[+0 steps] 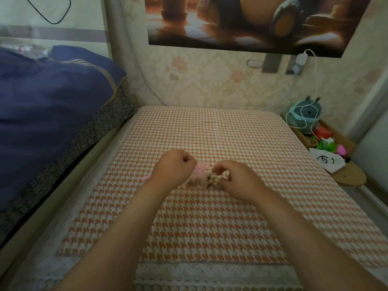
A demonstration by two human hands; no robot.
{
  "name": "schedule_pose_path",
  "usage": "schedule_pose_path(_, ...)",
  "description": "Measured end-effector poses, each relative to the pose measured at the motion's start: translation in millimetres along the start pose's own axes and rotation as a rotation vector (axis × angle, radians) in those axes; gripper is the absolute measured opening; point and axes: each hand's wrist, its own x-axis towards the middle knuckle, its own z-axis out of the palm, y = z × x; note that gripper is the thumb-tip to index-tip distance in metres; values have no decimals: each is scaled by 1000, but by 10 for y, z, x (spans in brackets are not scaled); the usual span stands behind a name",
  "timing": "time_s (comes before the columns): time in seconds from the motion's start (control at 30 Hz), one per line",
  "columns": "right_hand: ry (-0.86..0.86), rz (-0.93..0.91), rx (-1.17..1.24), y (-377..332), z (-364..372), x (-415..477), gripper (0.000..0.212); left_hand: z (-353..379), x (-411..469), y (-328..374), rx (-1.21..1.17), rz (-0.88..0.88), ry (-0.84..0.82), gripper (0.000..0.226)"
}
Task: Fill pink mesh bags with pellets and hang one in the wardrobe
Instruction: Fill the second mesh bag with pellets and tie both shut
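Observation:
A pink mesh bag (pixel 199 170) lies on the orange houndstooth cloth (pixel 210 217) in the middle of the view. My left hand (pixel 174 166) grips its left side with curled fingers. A small heap of tan pellets (pixel 212 179) sits just right of the bag. My right hand (pixel 237 179) hovers over the heap, its fingertips pinched together at the pellets. A strip of pink (pixel 144 177) shows left of my left wrist. Part of the bag is hidden by my hands.
A bed with a dark blue quilt (pixel 52 106) runs along the left. At the right edge stand a plush toy (pixel 304 116), a white drawstring pouch (pixel 327 162) and small colourful items. A wallpapered wall with a poster and a white cable closes the back.

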Motion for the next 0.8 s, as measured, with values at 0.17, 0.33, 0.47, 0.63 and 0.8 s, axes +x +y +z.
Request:
schedule_pose_path(0.17,-106,-81,-212,-62,227,43,27,-7,-33,-85,73,-37,-50,23)
schedule_pose_path(0.33,-58,-58,-343,-111,340,109,24,-29,-53,-99,77,-54,-77,22)
schedule_pose_path(0.47,-55,-45,-375,-139,385,119,23,-59,-58,-102,46,-50,-101,27)
schedule_pose_path(0.63,115,27,-169,-186,230,147,16,-65,-62,-116,16,-28,-139,30)
schedule_pose_path(0.8,317,-80,99,-398,-46,95,12,-47,-45,-111,-1,-14,-185,34)
